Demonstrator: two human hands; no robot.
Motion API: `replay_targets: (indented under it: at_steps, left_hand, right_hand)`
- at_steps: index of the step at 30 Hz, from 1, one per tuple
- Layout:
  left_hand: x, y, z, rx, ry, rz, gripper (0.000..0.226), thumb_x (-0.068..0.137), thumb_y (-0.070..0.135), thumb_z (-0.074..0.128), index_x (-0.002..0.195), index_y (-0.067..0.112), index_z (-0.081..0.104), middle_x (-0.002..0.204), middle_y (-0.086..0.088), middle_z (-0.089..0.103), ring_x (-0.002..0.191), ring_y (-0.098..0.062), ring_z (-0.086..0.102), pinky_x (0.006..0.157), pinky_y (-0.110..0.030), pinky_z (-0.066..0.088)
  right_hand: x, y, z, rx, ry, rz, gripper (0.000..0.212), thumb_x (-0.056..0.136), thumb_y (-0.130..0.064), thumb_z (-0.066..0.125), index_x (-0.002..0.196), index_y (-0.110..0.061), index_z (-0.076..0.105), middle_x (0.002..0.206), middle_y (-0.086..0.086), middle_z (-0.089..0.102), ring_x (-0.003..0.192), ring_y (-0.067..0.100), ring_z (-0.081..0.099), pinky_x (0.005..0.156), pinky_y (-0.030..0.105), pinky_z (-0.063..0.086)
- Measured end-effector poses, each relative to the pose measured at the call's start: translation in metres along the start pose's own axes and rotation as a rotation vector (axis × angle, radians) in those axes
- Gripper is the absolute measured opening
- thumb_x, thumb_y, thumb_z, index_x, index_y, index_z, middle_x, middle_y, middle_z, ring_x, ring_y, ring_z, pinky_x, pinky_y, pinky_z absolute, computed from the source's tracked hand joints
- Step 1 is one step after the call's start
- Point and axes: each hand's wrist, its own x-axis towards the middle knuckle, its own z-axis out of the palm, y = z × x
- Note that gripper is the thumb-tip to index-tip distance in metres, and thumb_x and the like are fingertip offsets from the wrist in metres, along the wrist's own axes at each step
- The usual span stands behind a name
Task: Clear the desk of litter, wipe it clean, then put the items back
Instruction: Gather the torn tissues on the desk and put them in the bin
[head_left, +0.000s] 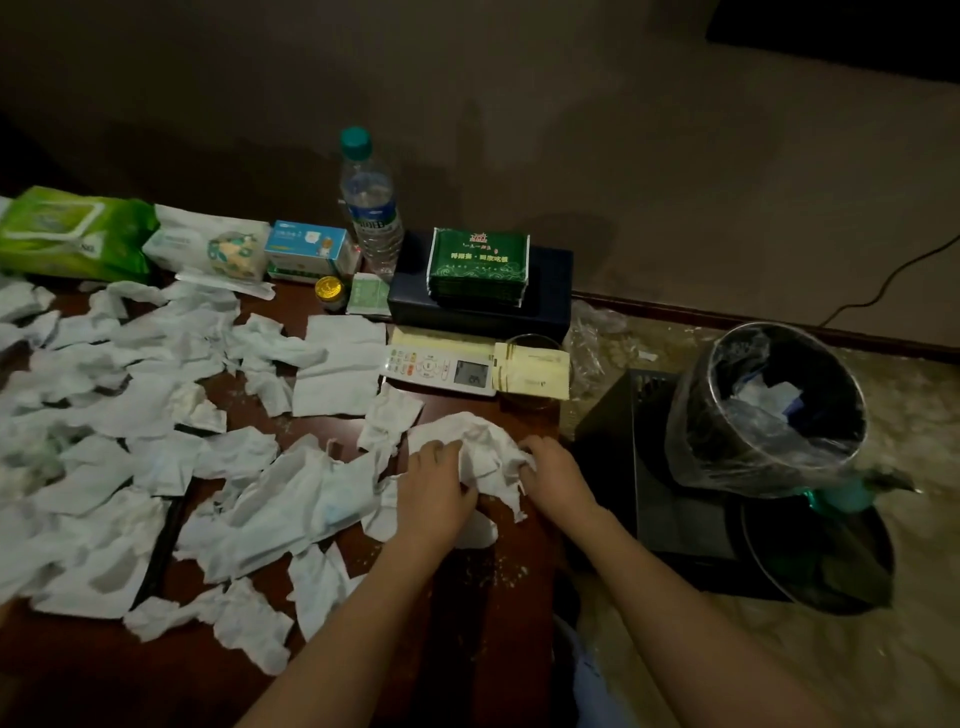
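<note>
**Both hands gathering a tissue wad at the desk's right edge**

Your left hand (434, 486) has its fingers curled into the left side of a crumpled white tissue wad (485, 457), grasping it. Your right hand (553, 475) closes on the same wad from the right, fingertips tucked into the paper. The wad sits between the two hands, resting on the dark wooden desk (467, 623) near its right edge.

From the wad, toward 9 o'clock, scattered torn tissues (171, 415) cover most of the desk, some overlapping, some apart. At 12 o'clock lies a white remote control (441, 366), with a yellow packet (532, 369) touching its right end. Beyond them stands a dark box (550, 306) carrying a green packet (480, 267) on top.

Toward 11 o'clock a water bottle (370, 208) with a green cap stands upright; a small gold-lidded jar (330, 292) sits near its base. Further left along the back edge lie a blue-and-white box (306, 249), a white tissue pack (213, 249) and a green wipes pack (72, 234).

At 3 o'clock, off the desk, a lined waste bin (763, 415) stands tilted, holding some paper.
</note>
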Motion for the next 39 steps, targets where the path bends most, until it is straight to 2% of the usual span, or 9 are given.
replay_targets:
  at_steps: [7, 13, 17, 20, 27, 30, 32, 35, 39]
  left_hand:
    - [0.006, 0.004, 0.009, 0.049, -0.048, 0.027, 0.078, 0.084, 0.042, 0.064, 0.145, 0.022, 0.021, 0.148, -0.007, 0.03, 0.133, -0.029, 0.031, 0.103, -0.04, 0.035]
    - [-0.001, 0.005, 0.015, 0.097, -0.035, -0.047, 0.088, 0.081, 0.056, 0.061, 0.146, 0.017, 0.016, 0.144, -0.009, 0.031, 0.132, -0.027, 0.032, 0.103, -0.04, 0.035]
    - [-0.03, 0.006, 0.021, 0.201, -0.074, -0.18, 0.096, 0.083, 0.06, 0.056, 0.151, 0.021, 0.0, 0.156, -0.015, 0.003, 0.143, -0.038, 0.007, 0.11, -0.058, 0.019]
    - [-0.042, -0.001, 0.031, 0.171, -0.116, -0.301, 0.096, 0.086, 0.06, 0.052, 0.151, 0.02, -0.007, 0.157, -0.017, -0.009, 0.143, -0.044, -0.003, 0.108, -0.065, 0.014]
    - [-0.037, -0.007, 0.034, 0.128, -0.01, -0.231, 0.054, 0.097, 0.032, 0.043, 0.145, 0.02, 0.022, 0.141, -0.011, 0.032, 0.128, -0.028, 0.033, 0.095, -0.039, 0.041]
    - [-0.031, -0.012, 0.03, -0.05, 0.012, -0.182, 0.032, 0.096, 0.014, 0.04, 0.128, 0.016, 0.041, 0.125, -0.011, 0.044, 0.118, -0.026, 0.041, 0.084, -0.032, 0.045]
    - [-0.028, -0.014, 0.025, -0.166, 0.025, -0.141, 0.024, 0.095, 0.009, 0.042, 0.117, 0.012, 0.049, 0.118, -0.011, 0.044, 0.107, -0.026, 0.047, 0.081, -0.031, 0.044]
    - [-0.023, -0.015, 0.013, -0.243, 0.067, -0.111, 0.021, 0.091, 0.005, 0.048, 0.11, 0.01, 0.054, 0.122, -0.011, 0.04, 0.094, -0.023, 0.053, 0.082, -0.029, 0.047]
    - [-0.014, -0.001, -0.008, -0.302, 0.112, -0.074, 0.027, 0.087, -0.003, 0.049, 0.11, 0.007, 0.058, 0.121, -0.012, 0.047, 0.099, -0.025, 0.052, 0.084, -0.028, 0.044]
  right_hand:
    - [-0.02, -0.004, -0.025, 0.244, 0.104, -0.014, 0.025, 0.093, -0.014, 0.05, 0.115, -0.011, 0.064, 0.109, 0.004, 0.058, 0.098, 0.014, 0.054, 0.081, 0.026, 0.043]
    - [-0.025, -0.012, -0.043, 0.358, 0.208, -0.004, 0.02, 0.094, -0.011, 0.049, 0.09, 0.004, 0.061, 0.089, 0.017, 0.057, 0.08, 0.025, 0.053, 0.067, 0.032, 0.038]
    - [-0.026, -0.016, -0.041, 0.342, 0.225, -0.051, 0.015, 0.091, -0.008, 0.052, 0.086, 0.004, 0.061, 0.087, 0.015, 0.056, 0.079, 0.025, 0.053, 0.066, 0.031, 0.04]
    - [-0.027, -0.02, -0.032, 0.321, 0.216, -0.092, 0.011, 0.089, -0.006, 0.053, 0.079, -0.007, 0.058, 0.084, 0.005, 0.05, 0.074, 0.01, 0.047, 0.062, 0.012, 0.035]
    - [-0.03, -0.025, -0.013, 0.375, 0.177, -0.038, 0.025, 0.087, 0.001, 0.047, 0.076, -0.02, 0.055, 0.073, -0.003, 0.055, 0.069, 0.009, 0.05, 0.056, 0.013, 0.036]
    - [-0.03, -0.028, -0.011, 0.383, 0.176, -0.061, 0.044, 0.086, 0.009, 0.042, 0.109, -0.02, 0.067, 0.1, -0.001, 0.06, 0.091, 0.008, 0.055, 0.079, 0.012, 0.043]
    - [-0.03, -0.029, -0.013, 0.314, 0.185, -0.091, 0.049, 0.086, 0.012, 0.04, 0.12, -0.012, 0.065, 0.102, 0.003, 0.055, 0.095, 0.012, 0.052, 0.081, 0.007, 0.039]
    - [-0.028, -0.029, -0.02, 0.269, 0.226, -0.065, 0.039, 0.086, 0.015, 0.039, 0.104, 0.0, 0.07, 0.097, 0.003, 0.051, 0.091, 0.012, 0.048, 0.074, 0.004, 0.035]
    - [-0.03, -0.026, -0.034, 0.262, 0.261, -0.035, 0.028, 0.087, 0.007, 0.04, 0.096, 0.003, 0.067, 0.102, 0.004, 0.049, 0.093, 0.015, 0.05, 0.07, 0.002, 0.035]
